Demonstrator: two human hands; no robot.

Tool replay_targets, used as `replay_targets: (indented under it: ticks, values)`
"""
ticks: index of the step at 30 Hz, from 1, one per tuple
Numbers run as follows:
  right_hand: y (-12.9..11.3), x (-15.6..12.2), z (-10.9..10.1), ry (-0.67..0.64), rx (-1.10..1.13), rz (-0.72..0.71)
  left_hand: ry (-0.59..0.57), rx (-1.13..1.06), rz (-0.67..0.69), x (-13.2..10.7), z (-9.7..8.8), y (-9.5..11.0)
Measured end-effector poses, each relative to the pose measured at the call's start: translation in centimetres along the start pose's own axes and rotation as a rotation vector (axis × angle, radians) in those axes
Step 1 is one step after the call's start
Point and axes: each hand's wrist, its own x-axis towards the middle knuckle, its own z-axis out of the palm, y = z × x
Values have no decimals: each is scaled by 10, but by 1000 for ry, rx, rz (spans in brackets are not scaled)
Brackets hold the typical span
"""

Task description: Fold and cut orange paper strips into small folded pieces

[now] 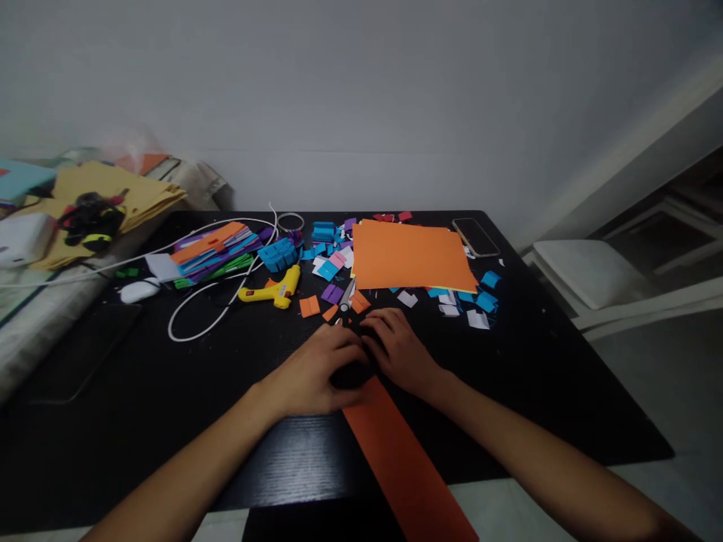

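Left grip and right grip curl inward at a long orange paper strip — whether closed, I can't tell.

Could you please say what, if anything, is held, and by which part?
The left hand and right hand are at the far end of the orange strip; whether either grips it cannot be told.

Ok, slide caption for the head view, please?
Left hand and right hand at the far end of an orange strip, yellow glue gun and paper scraps beyond on a black table.
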Motion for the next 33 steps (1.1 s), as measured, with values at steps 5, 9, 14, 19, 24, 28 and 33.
replay_targets:
  ticks: [5, 9, 14, 19, 24, 28, 33]
  values:
    - [-1, 2, -4, 62, 17, 33, -238, 65, 25, 1, 9, 12]
    - [4, 5, -12, 172, 71, 126, -234, 72, 5, 1, 10, 10]
    - [26, 21, -29, 315, 231, 344, -243, 20, -9, 1, 10, 9]
    - [36, 44, -62, 178, 495, 526, -214, -53, -5, 1, 13, 9]
    - [20, 38, -93, -461, 670, 670, -166, -84, 14, 0, 14, 6]
    - [27, 28, -97, -772, 609, 744, -86, -148, 0, 0, 14, 3]
    - [24, 29, -79, -225, 473, 588, 19, -229, -30, -2, 14, -2]
